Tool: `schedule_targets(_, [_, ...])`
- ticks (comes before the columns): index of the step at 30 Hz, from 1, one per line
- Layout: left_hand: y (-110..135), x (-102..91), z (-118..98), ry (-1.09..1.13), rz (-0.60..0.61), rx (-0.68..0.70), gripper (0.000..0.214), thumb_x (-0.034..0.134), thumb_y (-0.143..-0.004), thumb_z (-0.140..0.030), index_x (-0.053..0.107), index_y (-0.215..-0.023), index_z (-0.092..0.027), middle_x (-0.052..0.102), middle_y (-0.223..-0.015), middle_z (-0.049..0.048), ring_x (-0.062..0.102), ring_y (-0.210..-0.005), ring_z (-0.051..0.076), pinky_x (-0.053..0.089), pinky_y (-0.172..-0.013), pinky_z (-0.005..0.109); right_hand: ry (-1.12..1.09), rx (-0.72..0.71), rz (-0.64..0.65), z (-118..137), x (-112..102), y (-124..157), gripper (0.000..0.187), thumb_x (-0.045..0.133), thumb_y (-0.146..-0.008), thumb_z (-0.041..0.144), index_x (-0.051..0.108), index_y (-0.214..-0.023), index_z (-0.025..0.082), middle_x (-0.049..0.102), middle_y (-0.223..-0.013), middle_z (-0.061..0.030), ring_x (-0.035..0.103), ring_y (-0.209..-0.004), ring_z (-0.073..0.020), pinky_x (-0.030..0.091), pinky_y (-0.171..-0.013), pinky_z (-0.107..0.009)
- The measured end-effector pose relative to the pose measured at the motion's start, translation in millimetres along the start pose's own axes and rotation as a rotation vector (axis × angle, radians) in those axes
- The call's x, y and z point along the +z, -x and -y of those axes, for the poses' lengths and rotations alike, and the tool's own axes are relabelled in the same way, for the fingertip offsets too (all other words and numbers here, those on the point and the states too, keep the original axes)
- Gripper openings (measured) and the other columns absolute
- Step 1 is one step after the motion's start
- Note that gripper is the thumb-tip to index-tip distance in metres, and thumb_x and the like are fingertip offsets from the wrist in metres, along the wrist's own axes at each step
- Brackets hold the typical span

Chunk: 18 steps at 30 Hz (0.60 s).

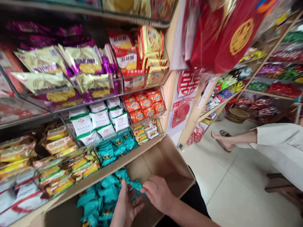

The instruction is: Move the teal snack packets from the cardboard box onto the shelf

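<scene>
Both of my hands are over an open cardboard box [165, 157] that holds a heap of small teal packets [109, 192]. My right hand [158, 193] is closed, its fingertips pinching the end of a teal packet [136, 185]. Close beside it, my left hand [126, 203] is half cupped, thumb and fingers apart, under and next to the pinched packet. Whether the left palm touches any packet is hidden. Similar teal packets [118, 146] lie in a shelf compartment just behind the box rim.
Shelf bins hold white packets [99, 118], red-orange packets [148, 104], purple-and-cream bags [82, 61] and yellow snacks [60, 143]. Red bags [217, 44] hang at upper right. A seated person's leg [246, 138] extends over the tiled floor, near a wooden stool [281, 186].
</scene>
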State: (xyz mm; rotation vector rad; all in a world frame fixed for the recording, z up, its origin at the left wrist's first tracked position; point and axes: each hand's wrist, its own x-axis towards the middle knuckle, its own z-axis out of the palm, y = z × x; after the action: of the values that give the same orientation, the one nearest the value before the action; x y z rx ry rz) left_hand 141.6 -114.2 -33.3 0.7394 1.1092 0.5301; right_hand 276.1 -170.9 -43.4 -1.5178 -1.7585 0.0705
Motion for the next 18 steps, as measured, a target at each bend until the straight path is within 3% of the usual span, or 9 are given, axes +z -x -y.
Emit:
schedule_targets(1, [3.3,5.0,-3.0,0.086,0.072,-0.088,0.041,0.048,-0.071,-0.052,0.056,-0.094,-0.019,0.060,-0.075,0.0047,0.059,-0.068,0.018,0.046,-0.062,0.032,0.034,-0.093,0.048,0.9,-4.8,2.4,0.024,0.038,-0.087,0.028,0.054,-0.072,0.020,0.054,-0.063,-0.0019,0.048,-0.061,-0.0140,0.034,-0.057,-0.025])
schedule_targets(3, [9.5,11.7,-7.5,0.229,0.097,-0.134,0.036,0.055,-0.071,-0.037,0.053,-0.103,-0.021,0.061,-0.078,0.0032,0.057,-0.061,0.013,0.045,-0.058,0.027,0.013,-0.205,0.108,4.9,-9.7,9.3,0.019,0.043,-0.085,0.027,0.055,-0.072,0.020,0.054,-0.065,-0.0019,0.047,-0.065,-0.0145,0.036,-0.061,-0.026])
schedule_targets(5, [14.2,14.2,-9.6,0.316,0.068,-0.084,0.046,0.060,-0.067,-0.023,0.048,-0.111,-0.023,0.062,-0.083,0.0031,0.057,-0.061,0.012,0.044,-0.057,0.024,-0.114,-0.162,0.067,10.6,-10.3,17.4,0.010,0.048,-0.082,0.025,0.055,-0.076,0.020,0.055,-0.077,-0.0033,0.048,-0.076,-0.0160,0.038,-0.071,-0.030])
schedule_targets(7, [17.2,13.9,-10.2,0.356,0.064,-0.018,0.056,0.061,-0.065,-0.017,0.043,-0.118,-0.024,0.062,-0.087,0.0045,0.058,-0.066,0.013,0.044,-0.059,0.024,-0.303,0.076,-0.063,15.1,-7.8,23.7,0.007,0.050,-0.081,0.024,0.053,-0.086,0.020,0.052,-0.095,-0.0062,0.047,-0.091,-0.0185,0.038,-0.080,-0.034])
schedule_targets(9, [19.1,13.3,-10.2,0.373,0.071,0.034,0.062,0.062,-0.065,-0.017,0.039,-0.122,-0.025,0.063,-0.089,0.0053,0.059,-0.071,0.015,0.044,-0.064,0.026,-0.552,0.424,-0.184,17.0,-2.4,26.3,0.020,0.050,-0.080,0.027,0.048,-0.099,0.021,0.048,-0.106,-0.0091,0.047,-0.096,-0.0195,0.041,-0.079,-0.035])
schedule_targets(12, [21.0,16.0,-7.6,0.358,0.071,0.090,0.068,0.064,-0.064,-0.021,0.035,-0.125,-0.027,0.063,-0.085,0.0033,0.058,-0.076,0.016,0.045,-0.069,0.027,-1.036,0.859,-0.150,16.1,7.8,24.0,0.037,0.055,-0.075,0.041,0.044,-0.102,0.019,0.052,-0.097,-0.0090,0.054,-0.079,-0.0168,0.046,-0.064,-0.031])
schedule_targets(15, [20.9,22.2,1.4,0.289,0.002,0.174,0.075,0.067,-0.062,-0.024,0.031,-0.127,-0.030,0.058,-0.066,-0.0030,0.057,-0.068,0.014,0.045,-0.069,0.027,-1.368,1.024,-0.069,16.0,14.9,20.6,0.038,0.062,-0.067,0.045,0.047,-0.088,0.016,0.055,-0.076,-0.0030,0.053,-0.059,-0.0115,0.045,-0.055,-0.026])
schedule_targets(18, [18.5,24.4,11.1,0.212,-0.092,0.247,0.073,0.072,-0.055,-0.029,0.039,-0.120,-0.025,0.059,-0.067,-0.0024,0.057,-0.065,0.014,0.045,-0.066,0.026,-1.397,0.996,-0.095,18.1,16.4,18.4,0.036,0.065,-0.065,0.043,0.048,-0.082,0.016,0.054,-0.070,-0.0002,0.050,-0.055,-0.0095,0.043,-0.052,-0.024])
